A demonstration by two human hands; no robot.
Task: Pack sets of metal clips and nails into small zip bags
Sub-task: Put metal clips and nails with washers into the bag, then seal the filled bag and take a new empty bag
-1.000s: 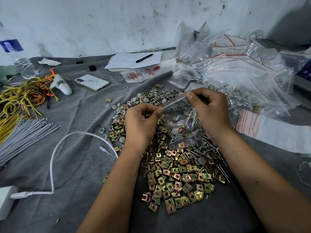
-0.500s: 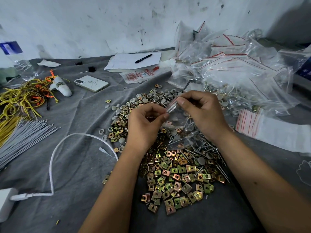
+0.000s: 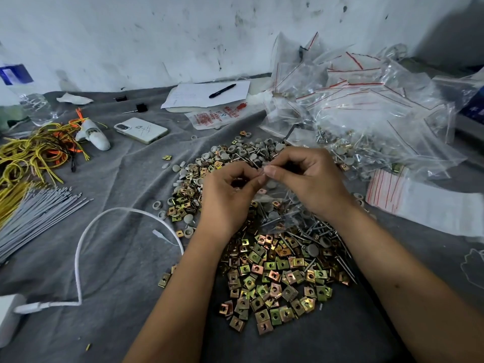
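Left hand (image 3: pixel 227 195) and right hand (image 3: pixel 306 182) both pinch top edge of small zip bag (image 3: pixel 281 203), seemingly holding nails; bag held above pile of metal clips (image 3: pixel 272 279) on grey cloth (image 3: pixel 117 179).

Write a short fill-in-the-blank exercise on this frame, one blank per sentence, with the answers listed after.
1. Both hands, the left hand and the right hand, pinch the top of a small clear ____ above the pile of metal clips.
2. A black ____ lies on the white paper near the wall.
3. The white phone lies on the grey ____.
4. The white cable lies to the ____ of the metal clips.

Answers: zip bag; pen; cloth; left
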